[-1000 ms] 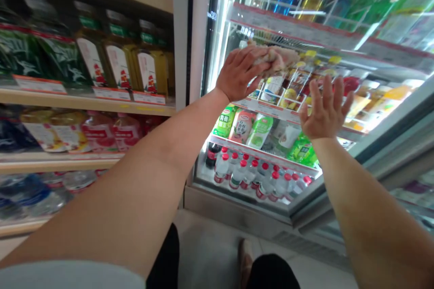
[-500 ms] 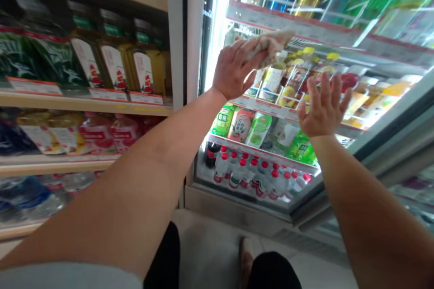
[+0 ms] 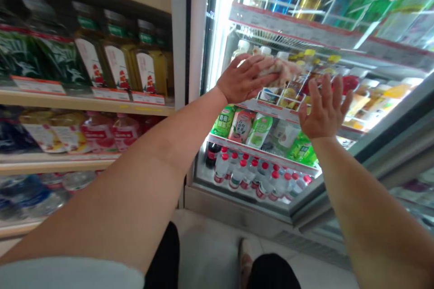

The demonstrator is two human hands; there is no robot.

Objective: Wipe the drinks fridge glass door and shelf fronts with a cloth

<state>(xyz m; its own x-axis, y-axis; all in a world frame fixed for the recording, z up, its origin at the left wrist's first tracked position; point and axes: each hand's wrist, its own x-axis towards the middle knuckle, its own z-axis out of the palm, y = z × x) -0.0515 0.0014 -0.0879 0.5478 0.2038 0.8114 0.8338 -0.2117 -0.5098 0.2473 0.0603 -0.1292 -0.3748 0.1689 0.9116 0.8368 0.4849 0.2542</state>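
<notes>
- Bright light filled a drinks cooler, and wooden shelves of bottles stood to its left.
- Inside the cooler, yellow-capped bottles stood above a row of green and pink cartons, with red-capped bottles at the bottom.
- The left hand gripped a crumpled cloth, its fingers laid over the near end.
- The cloth was in front of the yellow-capped bottles' shelf, beyond the left fingertips, its long axis running roughly sideways toward the right hand.
- The right hand was empty, its fingers spread and pointing up; it seemed flat against glass, though the contact could not be made out.
- The left hand was touching the cloth; the right was near its free end but apart from it.
</notes>
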